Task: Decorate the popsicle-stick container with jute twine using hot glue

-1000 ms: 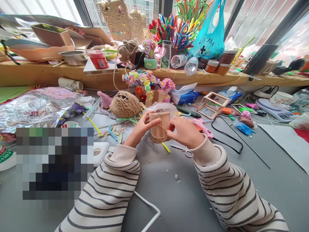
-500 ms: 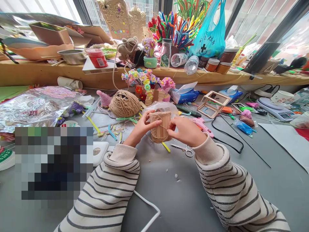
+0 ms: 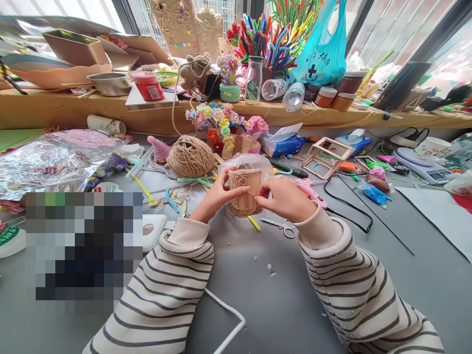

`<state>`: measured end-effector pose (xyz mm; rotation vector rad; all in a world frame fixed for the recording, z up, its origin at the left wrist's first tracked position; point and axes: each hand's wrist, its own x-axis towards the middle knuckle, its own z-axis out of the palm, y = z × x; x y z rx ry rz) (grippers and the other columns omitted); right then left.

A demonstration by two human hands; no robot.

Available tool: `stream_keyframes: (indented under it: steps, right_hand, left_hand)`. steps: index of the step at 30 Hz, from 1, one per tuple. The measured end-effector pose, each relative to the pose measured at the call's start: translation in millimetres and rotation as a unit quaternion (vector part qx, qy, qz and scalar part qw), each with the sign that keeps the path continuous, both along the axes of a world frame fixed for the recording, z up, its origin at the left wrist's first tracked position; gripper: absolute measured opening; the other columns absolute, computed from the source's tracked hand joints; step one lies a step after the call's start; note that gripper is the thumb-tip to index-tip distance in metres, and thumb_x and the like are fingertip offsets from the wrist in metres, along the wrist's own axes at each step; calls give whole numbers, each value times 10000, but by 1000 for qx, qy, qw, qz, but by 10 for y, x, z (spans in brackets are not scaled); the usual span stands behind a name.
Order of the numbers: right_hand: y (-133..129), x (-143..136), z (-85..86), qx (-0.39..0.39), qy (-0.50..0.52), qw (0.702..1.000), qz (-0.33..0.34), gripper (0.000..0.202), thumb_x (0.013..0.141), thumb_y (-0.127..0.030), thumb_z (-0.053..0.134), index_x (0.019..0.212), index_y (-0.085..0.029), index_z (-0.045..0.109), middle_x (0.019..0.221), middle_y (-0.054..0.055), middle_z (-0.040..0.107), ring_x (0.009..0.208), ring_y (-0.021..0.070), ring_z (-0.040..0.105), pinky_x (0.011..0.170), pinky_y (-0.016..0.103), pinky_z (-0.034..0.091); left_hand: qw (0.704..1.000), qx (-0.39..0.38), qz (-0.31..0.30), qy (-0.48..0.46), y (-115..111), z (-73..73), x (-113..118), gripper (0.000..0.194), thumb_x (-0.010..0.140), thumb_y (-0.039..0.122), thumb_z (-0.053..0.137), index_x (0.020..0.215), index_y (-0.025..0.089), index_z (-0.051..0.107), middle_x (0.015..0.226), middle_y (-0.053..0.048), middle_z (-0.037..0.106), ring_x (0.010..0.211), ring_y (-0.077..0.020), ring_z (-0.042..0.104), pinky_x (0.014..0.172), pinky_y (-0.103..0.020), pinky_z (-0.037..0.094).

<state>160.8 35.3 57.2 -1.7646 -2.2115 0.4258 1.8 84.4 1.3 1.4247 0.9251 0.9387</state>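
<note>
A small cup of flat wooden sticks (image 3: 243,204), edged with jute twine along its rim and base, is held upright above the table. A little twine coil sits high on its front face. My left hand (image 3: 216,196) grips its left side, thumb across the front and fingers behind, partly hidden. At the cup's right side my right hand (image 3: 287,199) is closed in a pinch on a thin strand of twine that runs toward the left thumb. Behind the left hand lies a ball of jute twine (image 3: 191,156).
White-handled scissors (image 3: 288,229) lie just below my right hand. A pink glue gun (image 3: 311,191) with a black cord rests to the right, near a small wooden frame (image 3: 326,157). Yarn flowers (image 3: 217,120) stand behind the cup. A white cable (image 3: 230,312) crosses the front.
My left thumb has slid slightly down and right across the cup's front, uncovering the twine coil. The right hand keeps its pinch, almost in the same place.
</note>
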Motion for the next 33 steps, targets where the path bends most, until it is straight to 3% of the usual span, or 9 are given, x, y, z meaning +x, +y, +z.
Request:
stream_keyframes:
  steps: [25,29,33]
  right_hand:
    - [32,26,-51,-21,34,999,17,110,703,-218,594,613,-165,628,648,21,657,602,124,555,566,237,367]
    - [-10,35,-148,1,64,998,10,91,702,-232,614,661,-152,628,690,23,633,579,105,506,559,231,365]
    - [-95,42,-349,84,141,986,-9,87,720,-224,603,690,-143,608,696,17,588,553,89,457,550,220,367]
  left_hand:
    - [1000,8,13,8,8,-6,-1,666,602,342,687,1179,215,380,1180,-77,488,1124,-254,444,897,-357,393]
    - [1000,-4,10,4,3,-6,-7,670,606,343,681,1188,225,371,1190,-79,478,1089,-246,478,889,-361,404]
    - [1000,-6,10,5,1,-5,-9,668,602,344,682,1187,232,380,1182,-77,483,1061,-248,500,875,-371,417]
